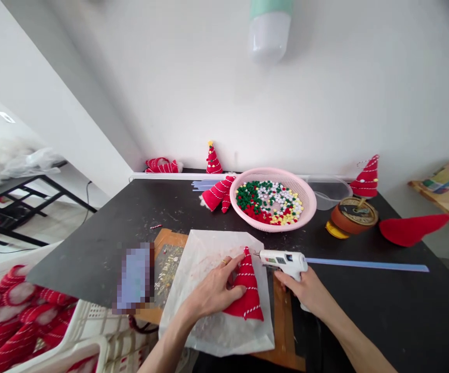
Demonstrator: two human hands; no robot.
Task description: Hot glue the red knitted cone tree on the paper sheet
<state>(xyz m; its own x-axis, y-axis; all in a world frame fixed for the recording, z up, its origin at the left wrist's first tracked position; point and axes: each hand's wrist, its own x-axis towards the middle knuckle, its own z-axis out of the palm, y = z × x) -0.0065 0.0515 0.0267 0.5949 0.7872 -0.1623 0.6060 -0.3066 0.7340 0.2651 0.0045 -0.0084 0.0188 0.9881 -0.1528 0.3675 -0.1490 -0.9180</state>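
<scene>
Two hands work at the table's near edge. Left hand presses a red cone flat on a white sheet, fingers curled around its side. Right hand grips a glue gun, nozzle touching the cone's tip. Farther back, near the far edge, sits a pink basket of pompoms, with more cones beside it.

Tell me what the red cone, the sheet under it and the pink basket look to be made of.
Red cone: soft matte cloth, likely felt, wound with striped cord. Sheet: translucent, slightly crinkled, probably waxed paper. Pink basket: glossy moulded plastic with mesh walls.
</scene>
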